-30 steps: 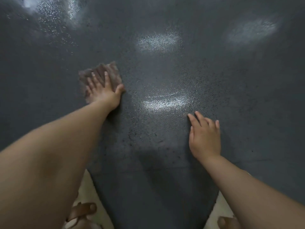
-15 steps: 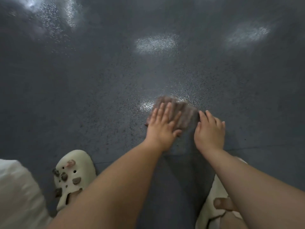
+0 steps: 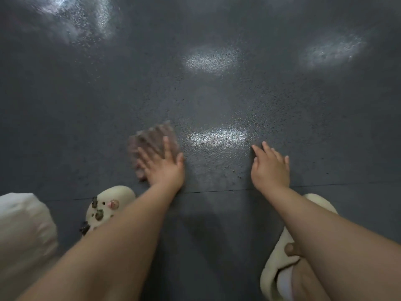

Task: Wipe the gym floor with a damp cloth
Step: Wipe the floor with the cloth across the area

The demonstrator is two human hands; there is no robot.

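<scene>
A brownish damp cloth [image 3: 152,137] lies flat on the dark speckled gym floor [image 3: 217,101], blurred by motion. My left hand [image 3: 165,166] presses down on it with straight, spread fingers, covering its near right part. My right hand [image 3: 270,166] rests flat on the bare floor to the right, fingers straight, well apart from the cloth. Wet sheen shows on the floor between the two hands.
A cream clog with charms [image 3: 108,207] stands near my left forearm, and a second cream clog [image 3: 288,257] lies under my right forearm. Pale trouser fabric [image 3: 21,235] fills the lower left. A thin seam [image 3: 217,191] crosses the floor just behind my hands.
My left hand slid the cloth from the far left in toward my right hand, then back leftward. My right hand stayed planted on the floor.
</scene>
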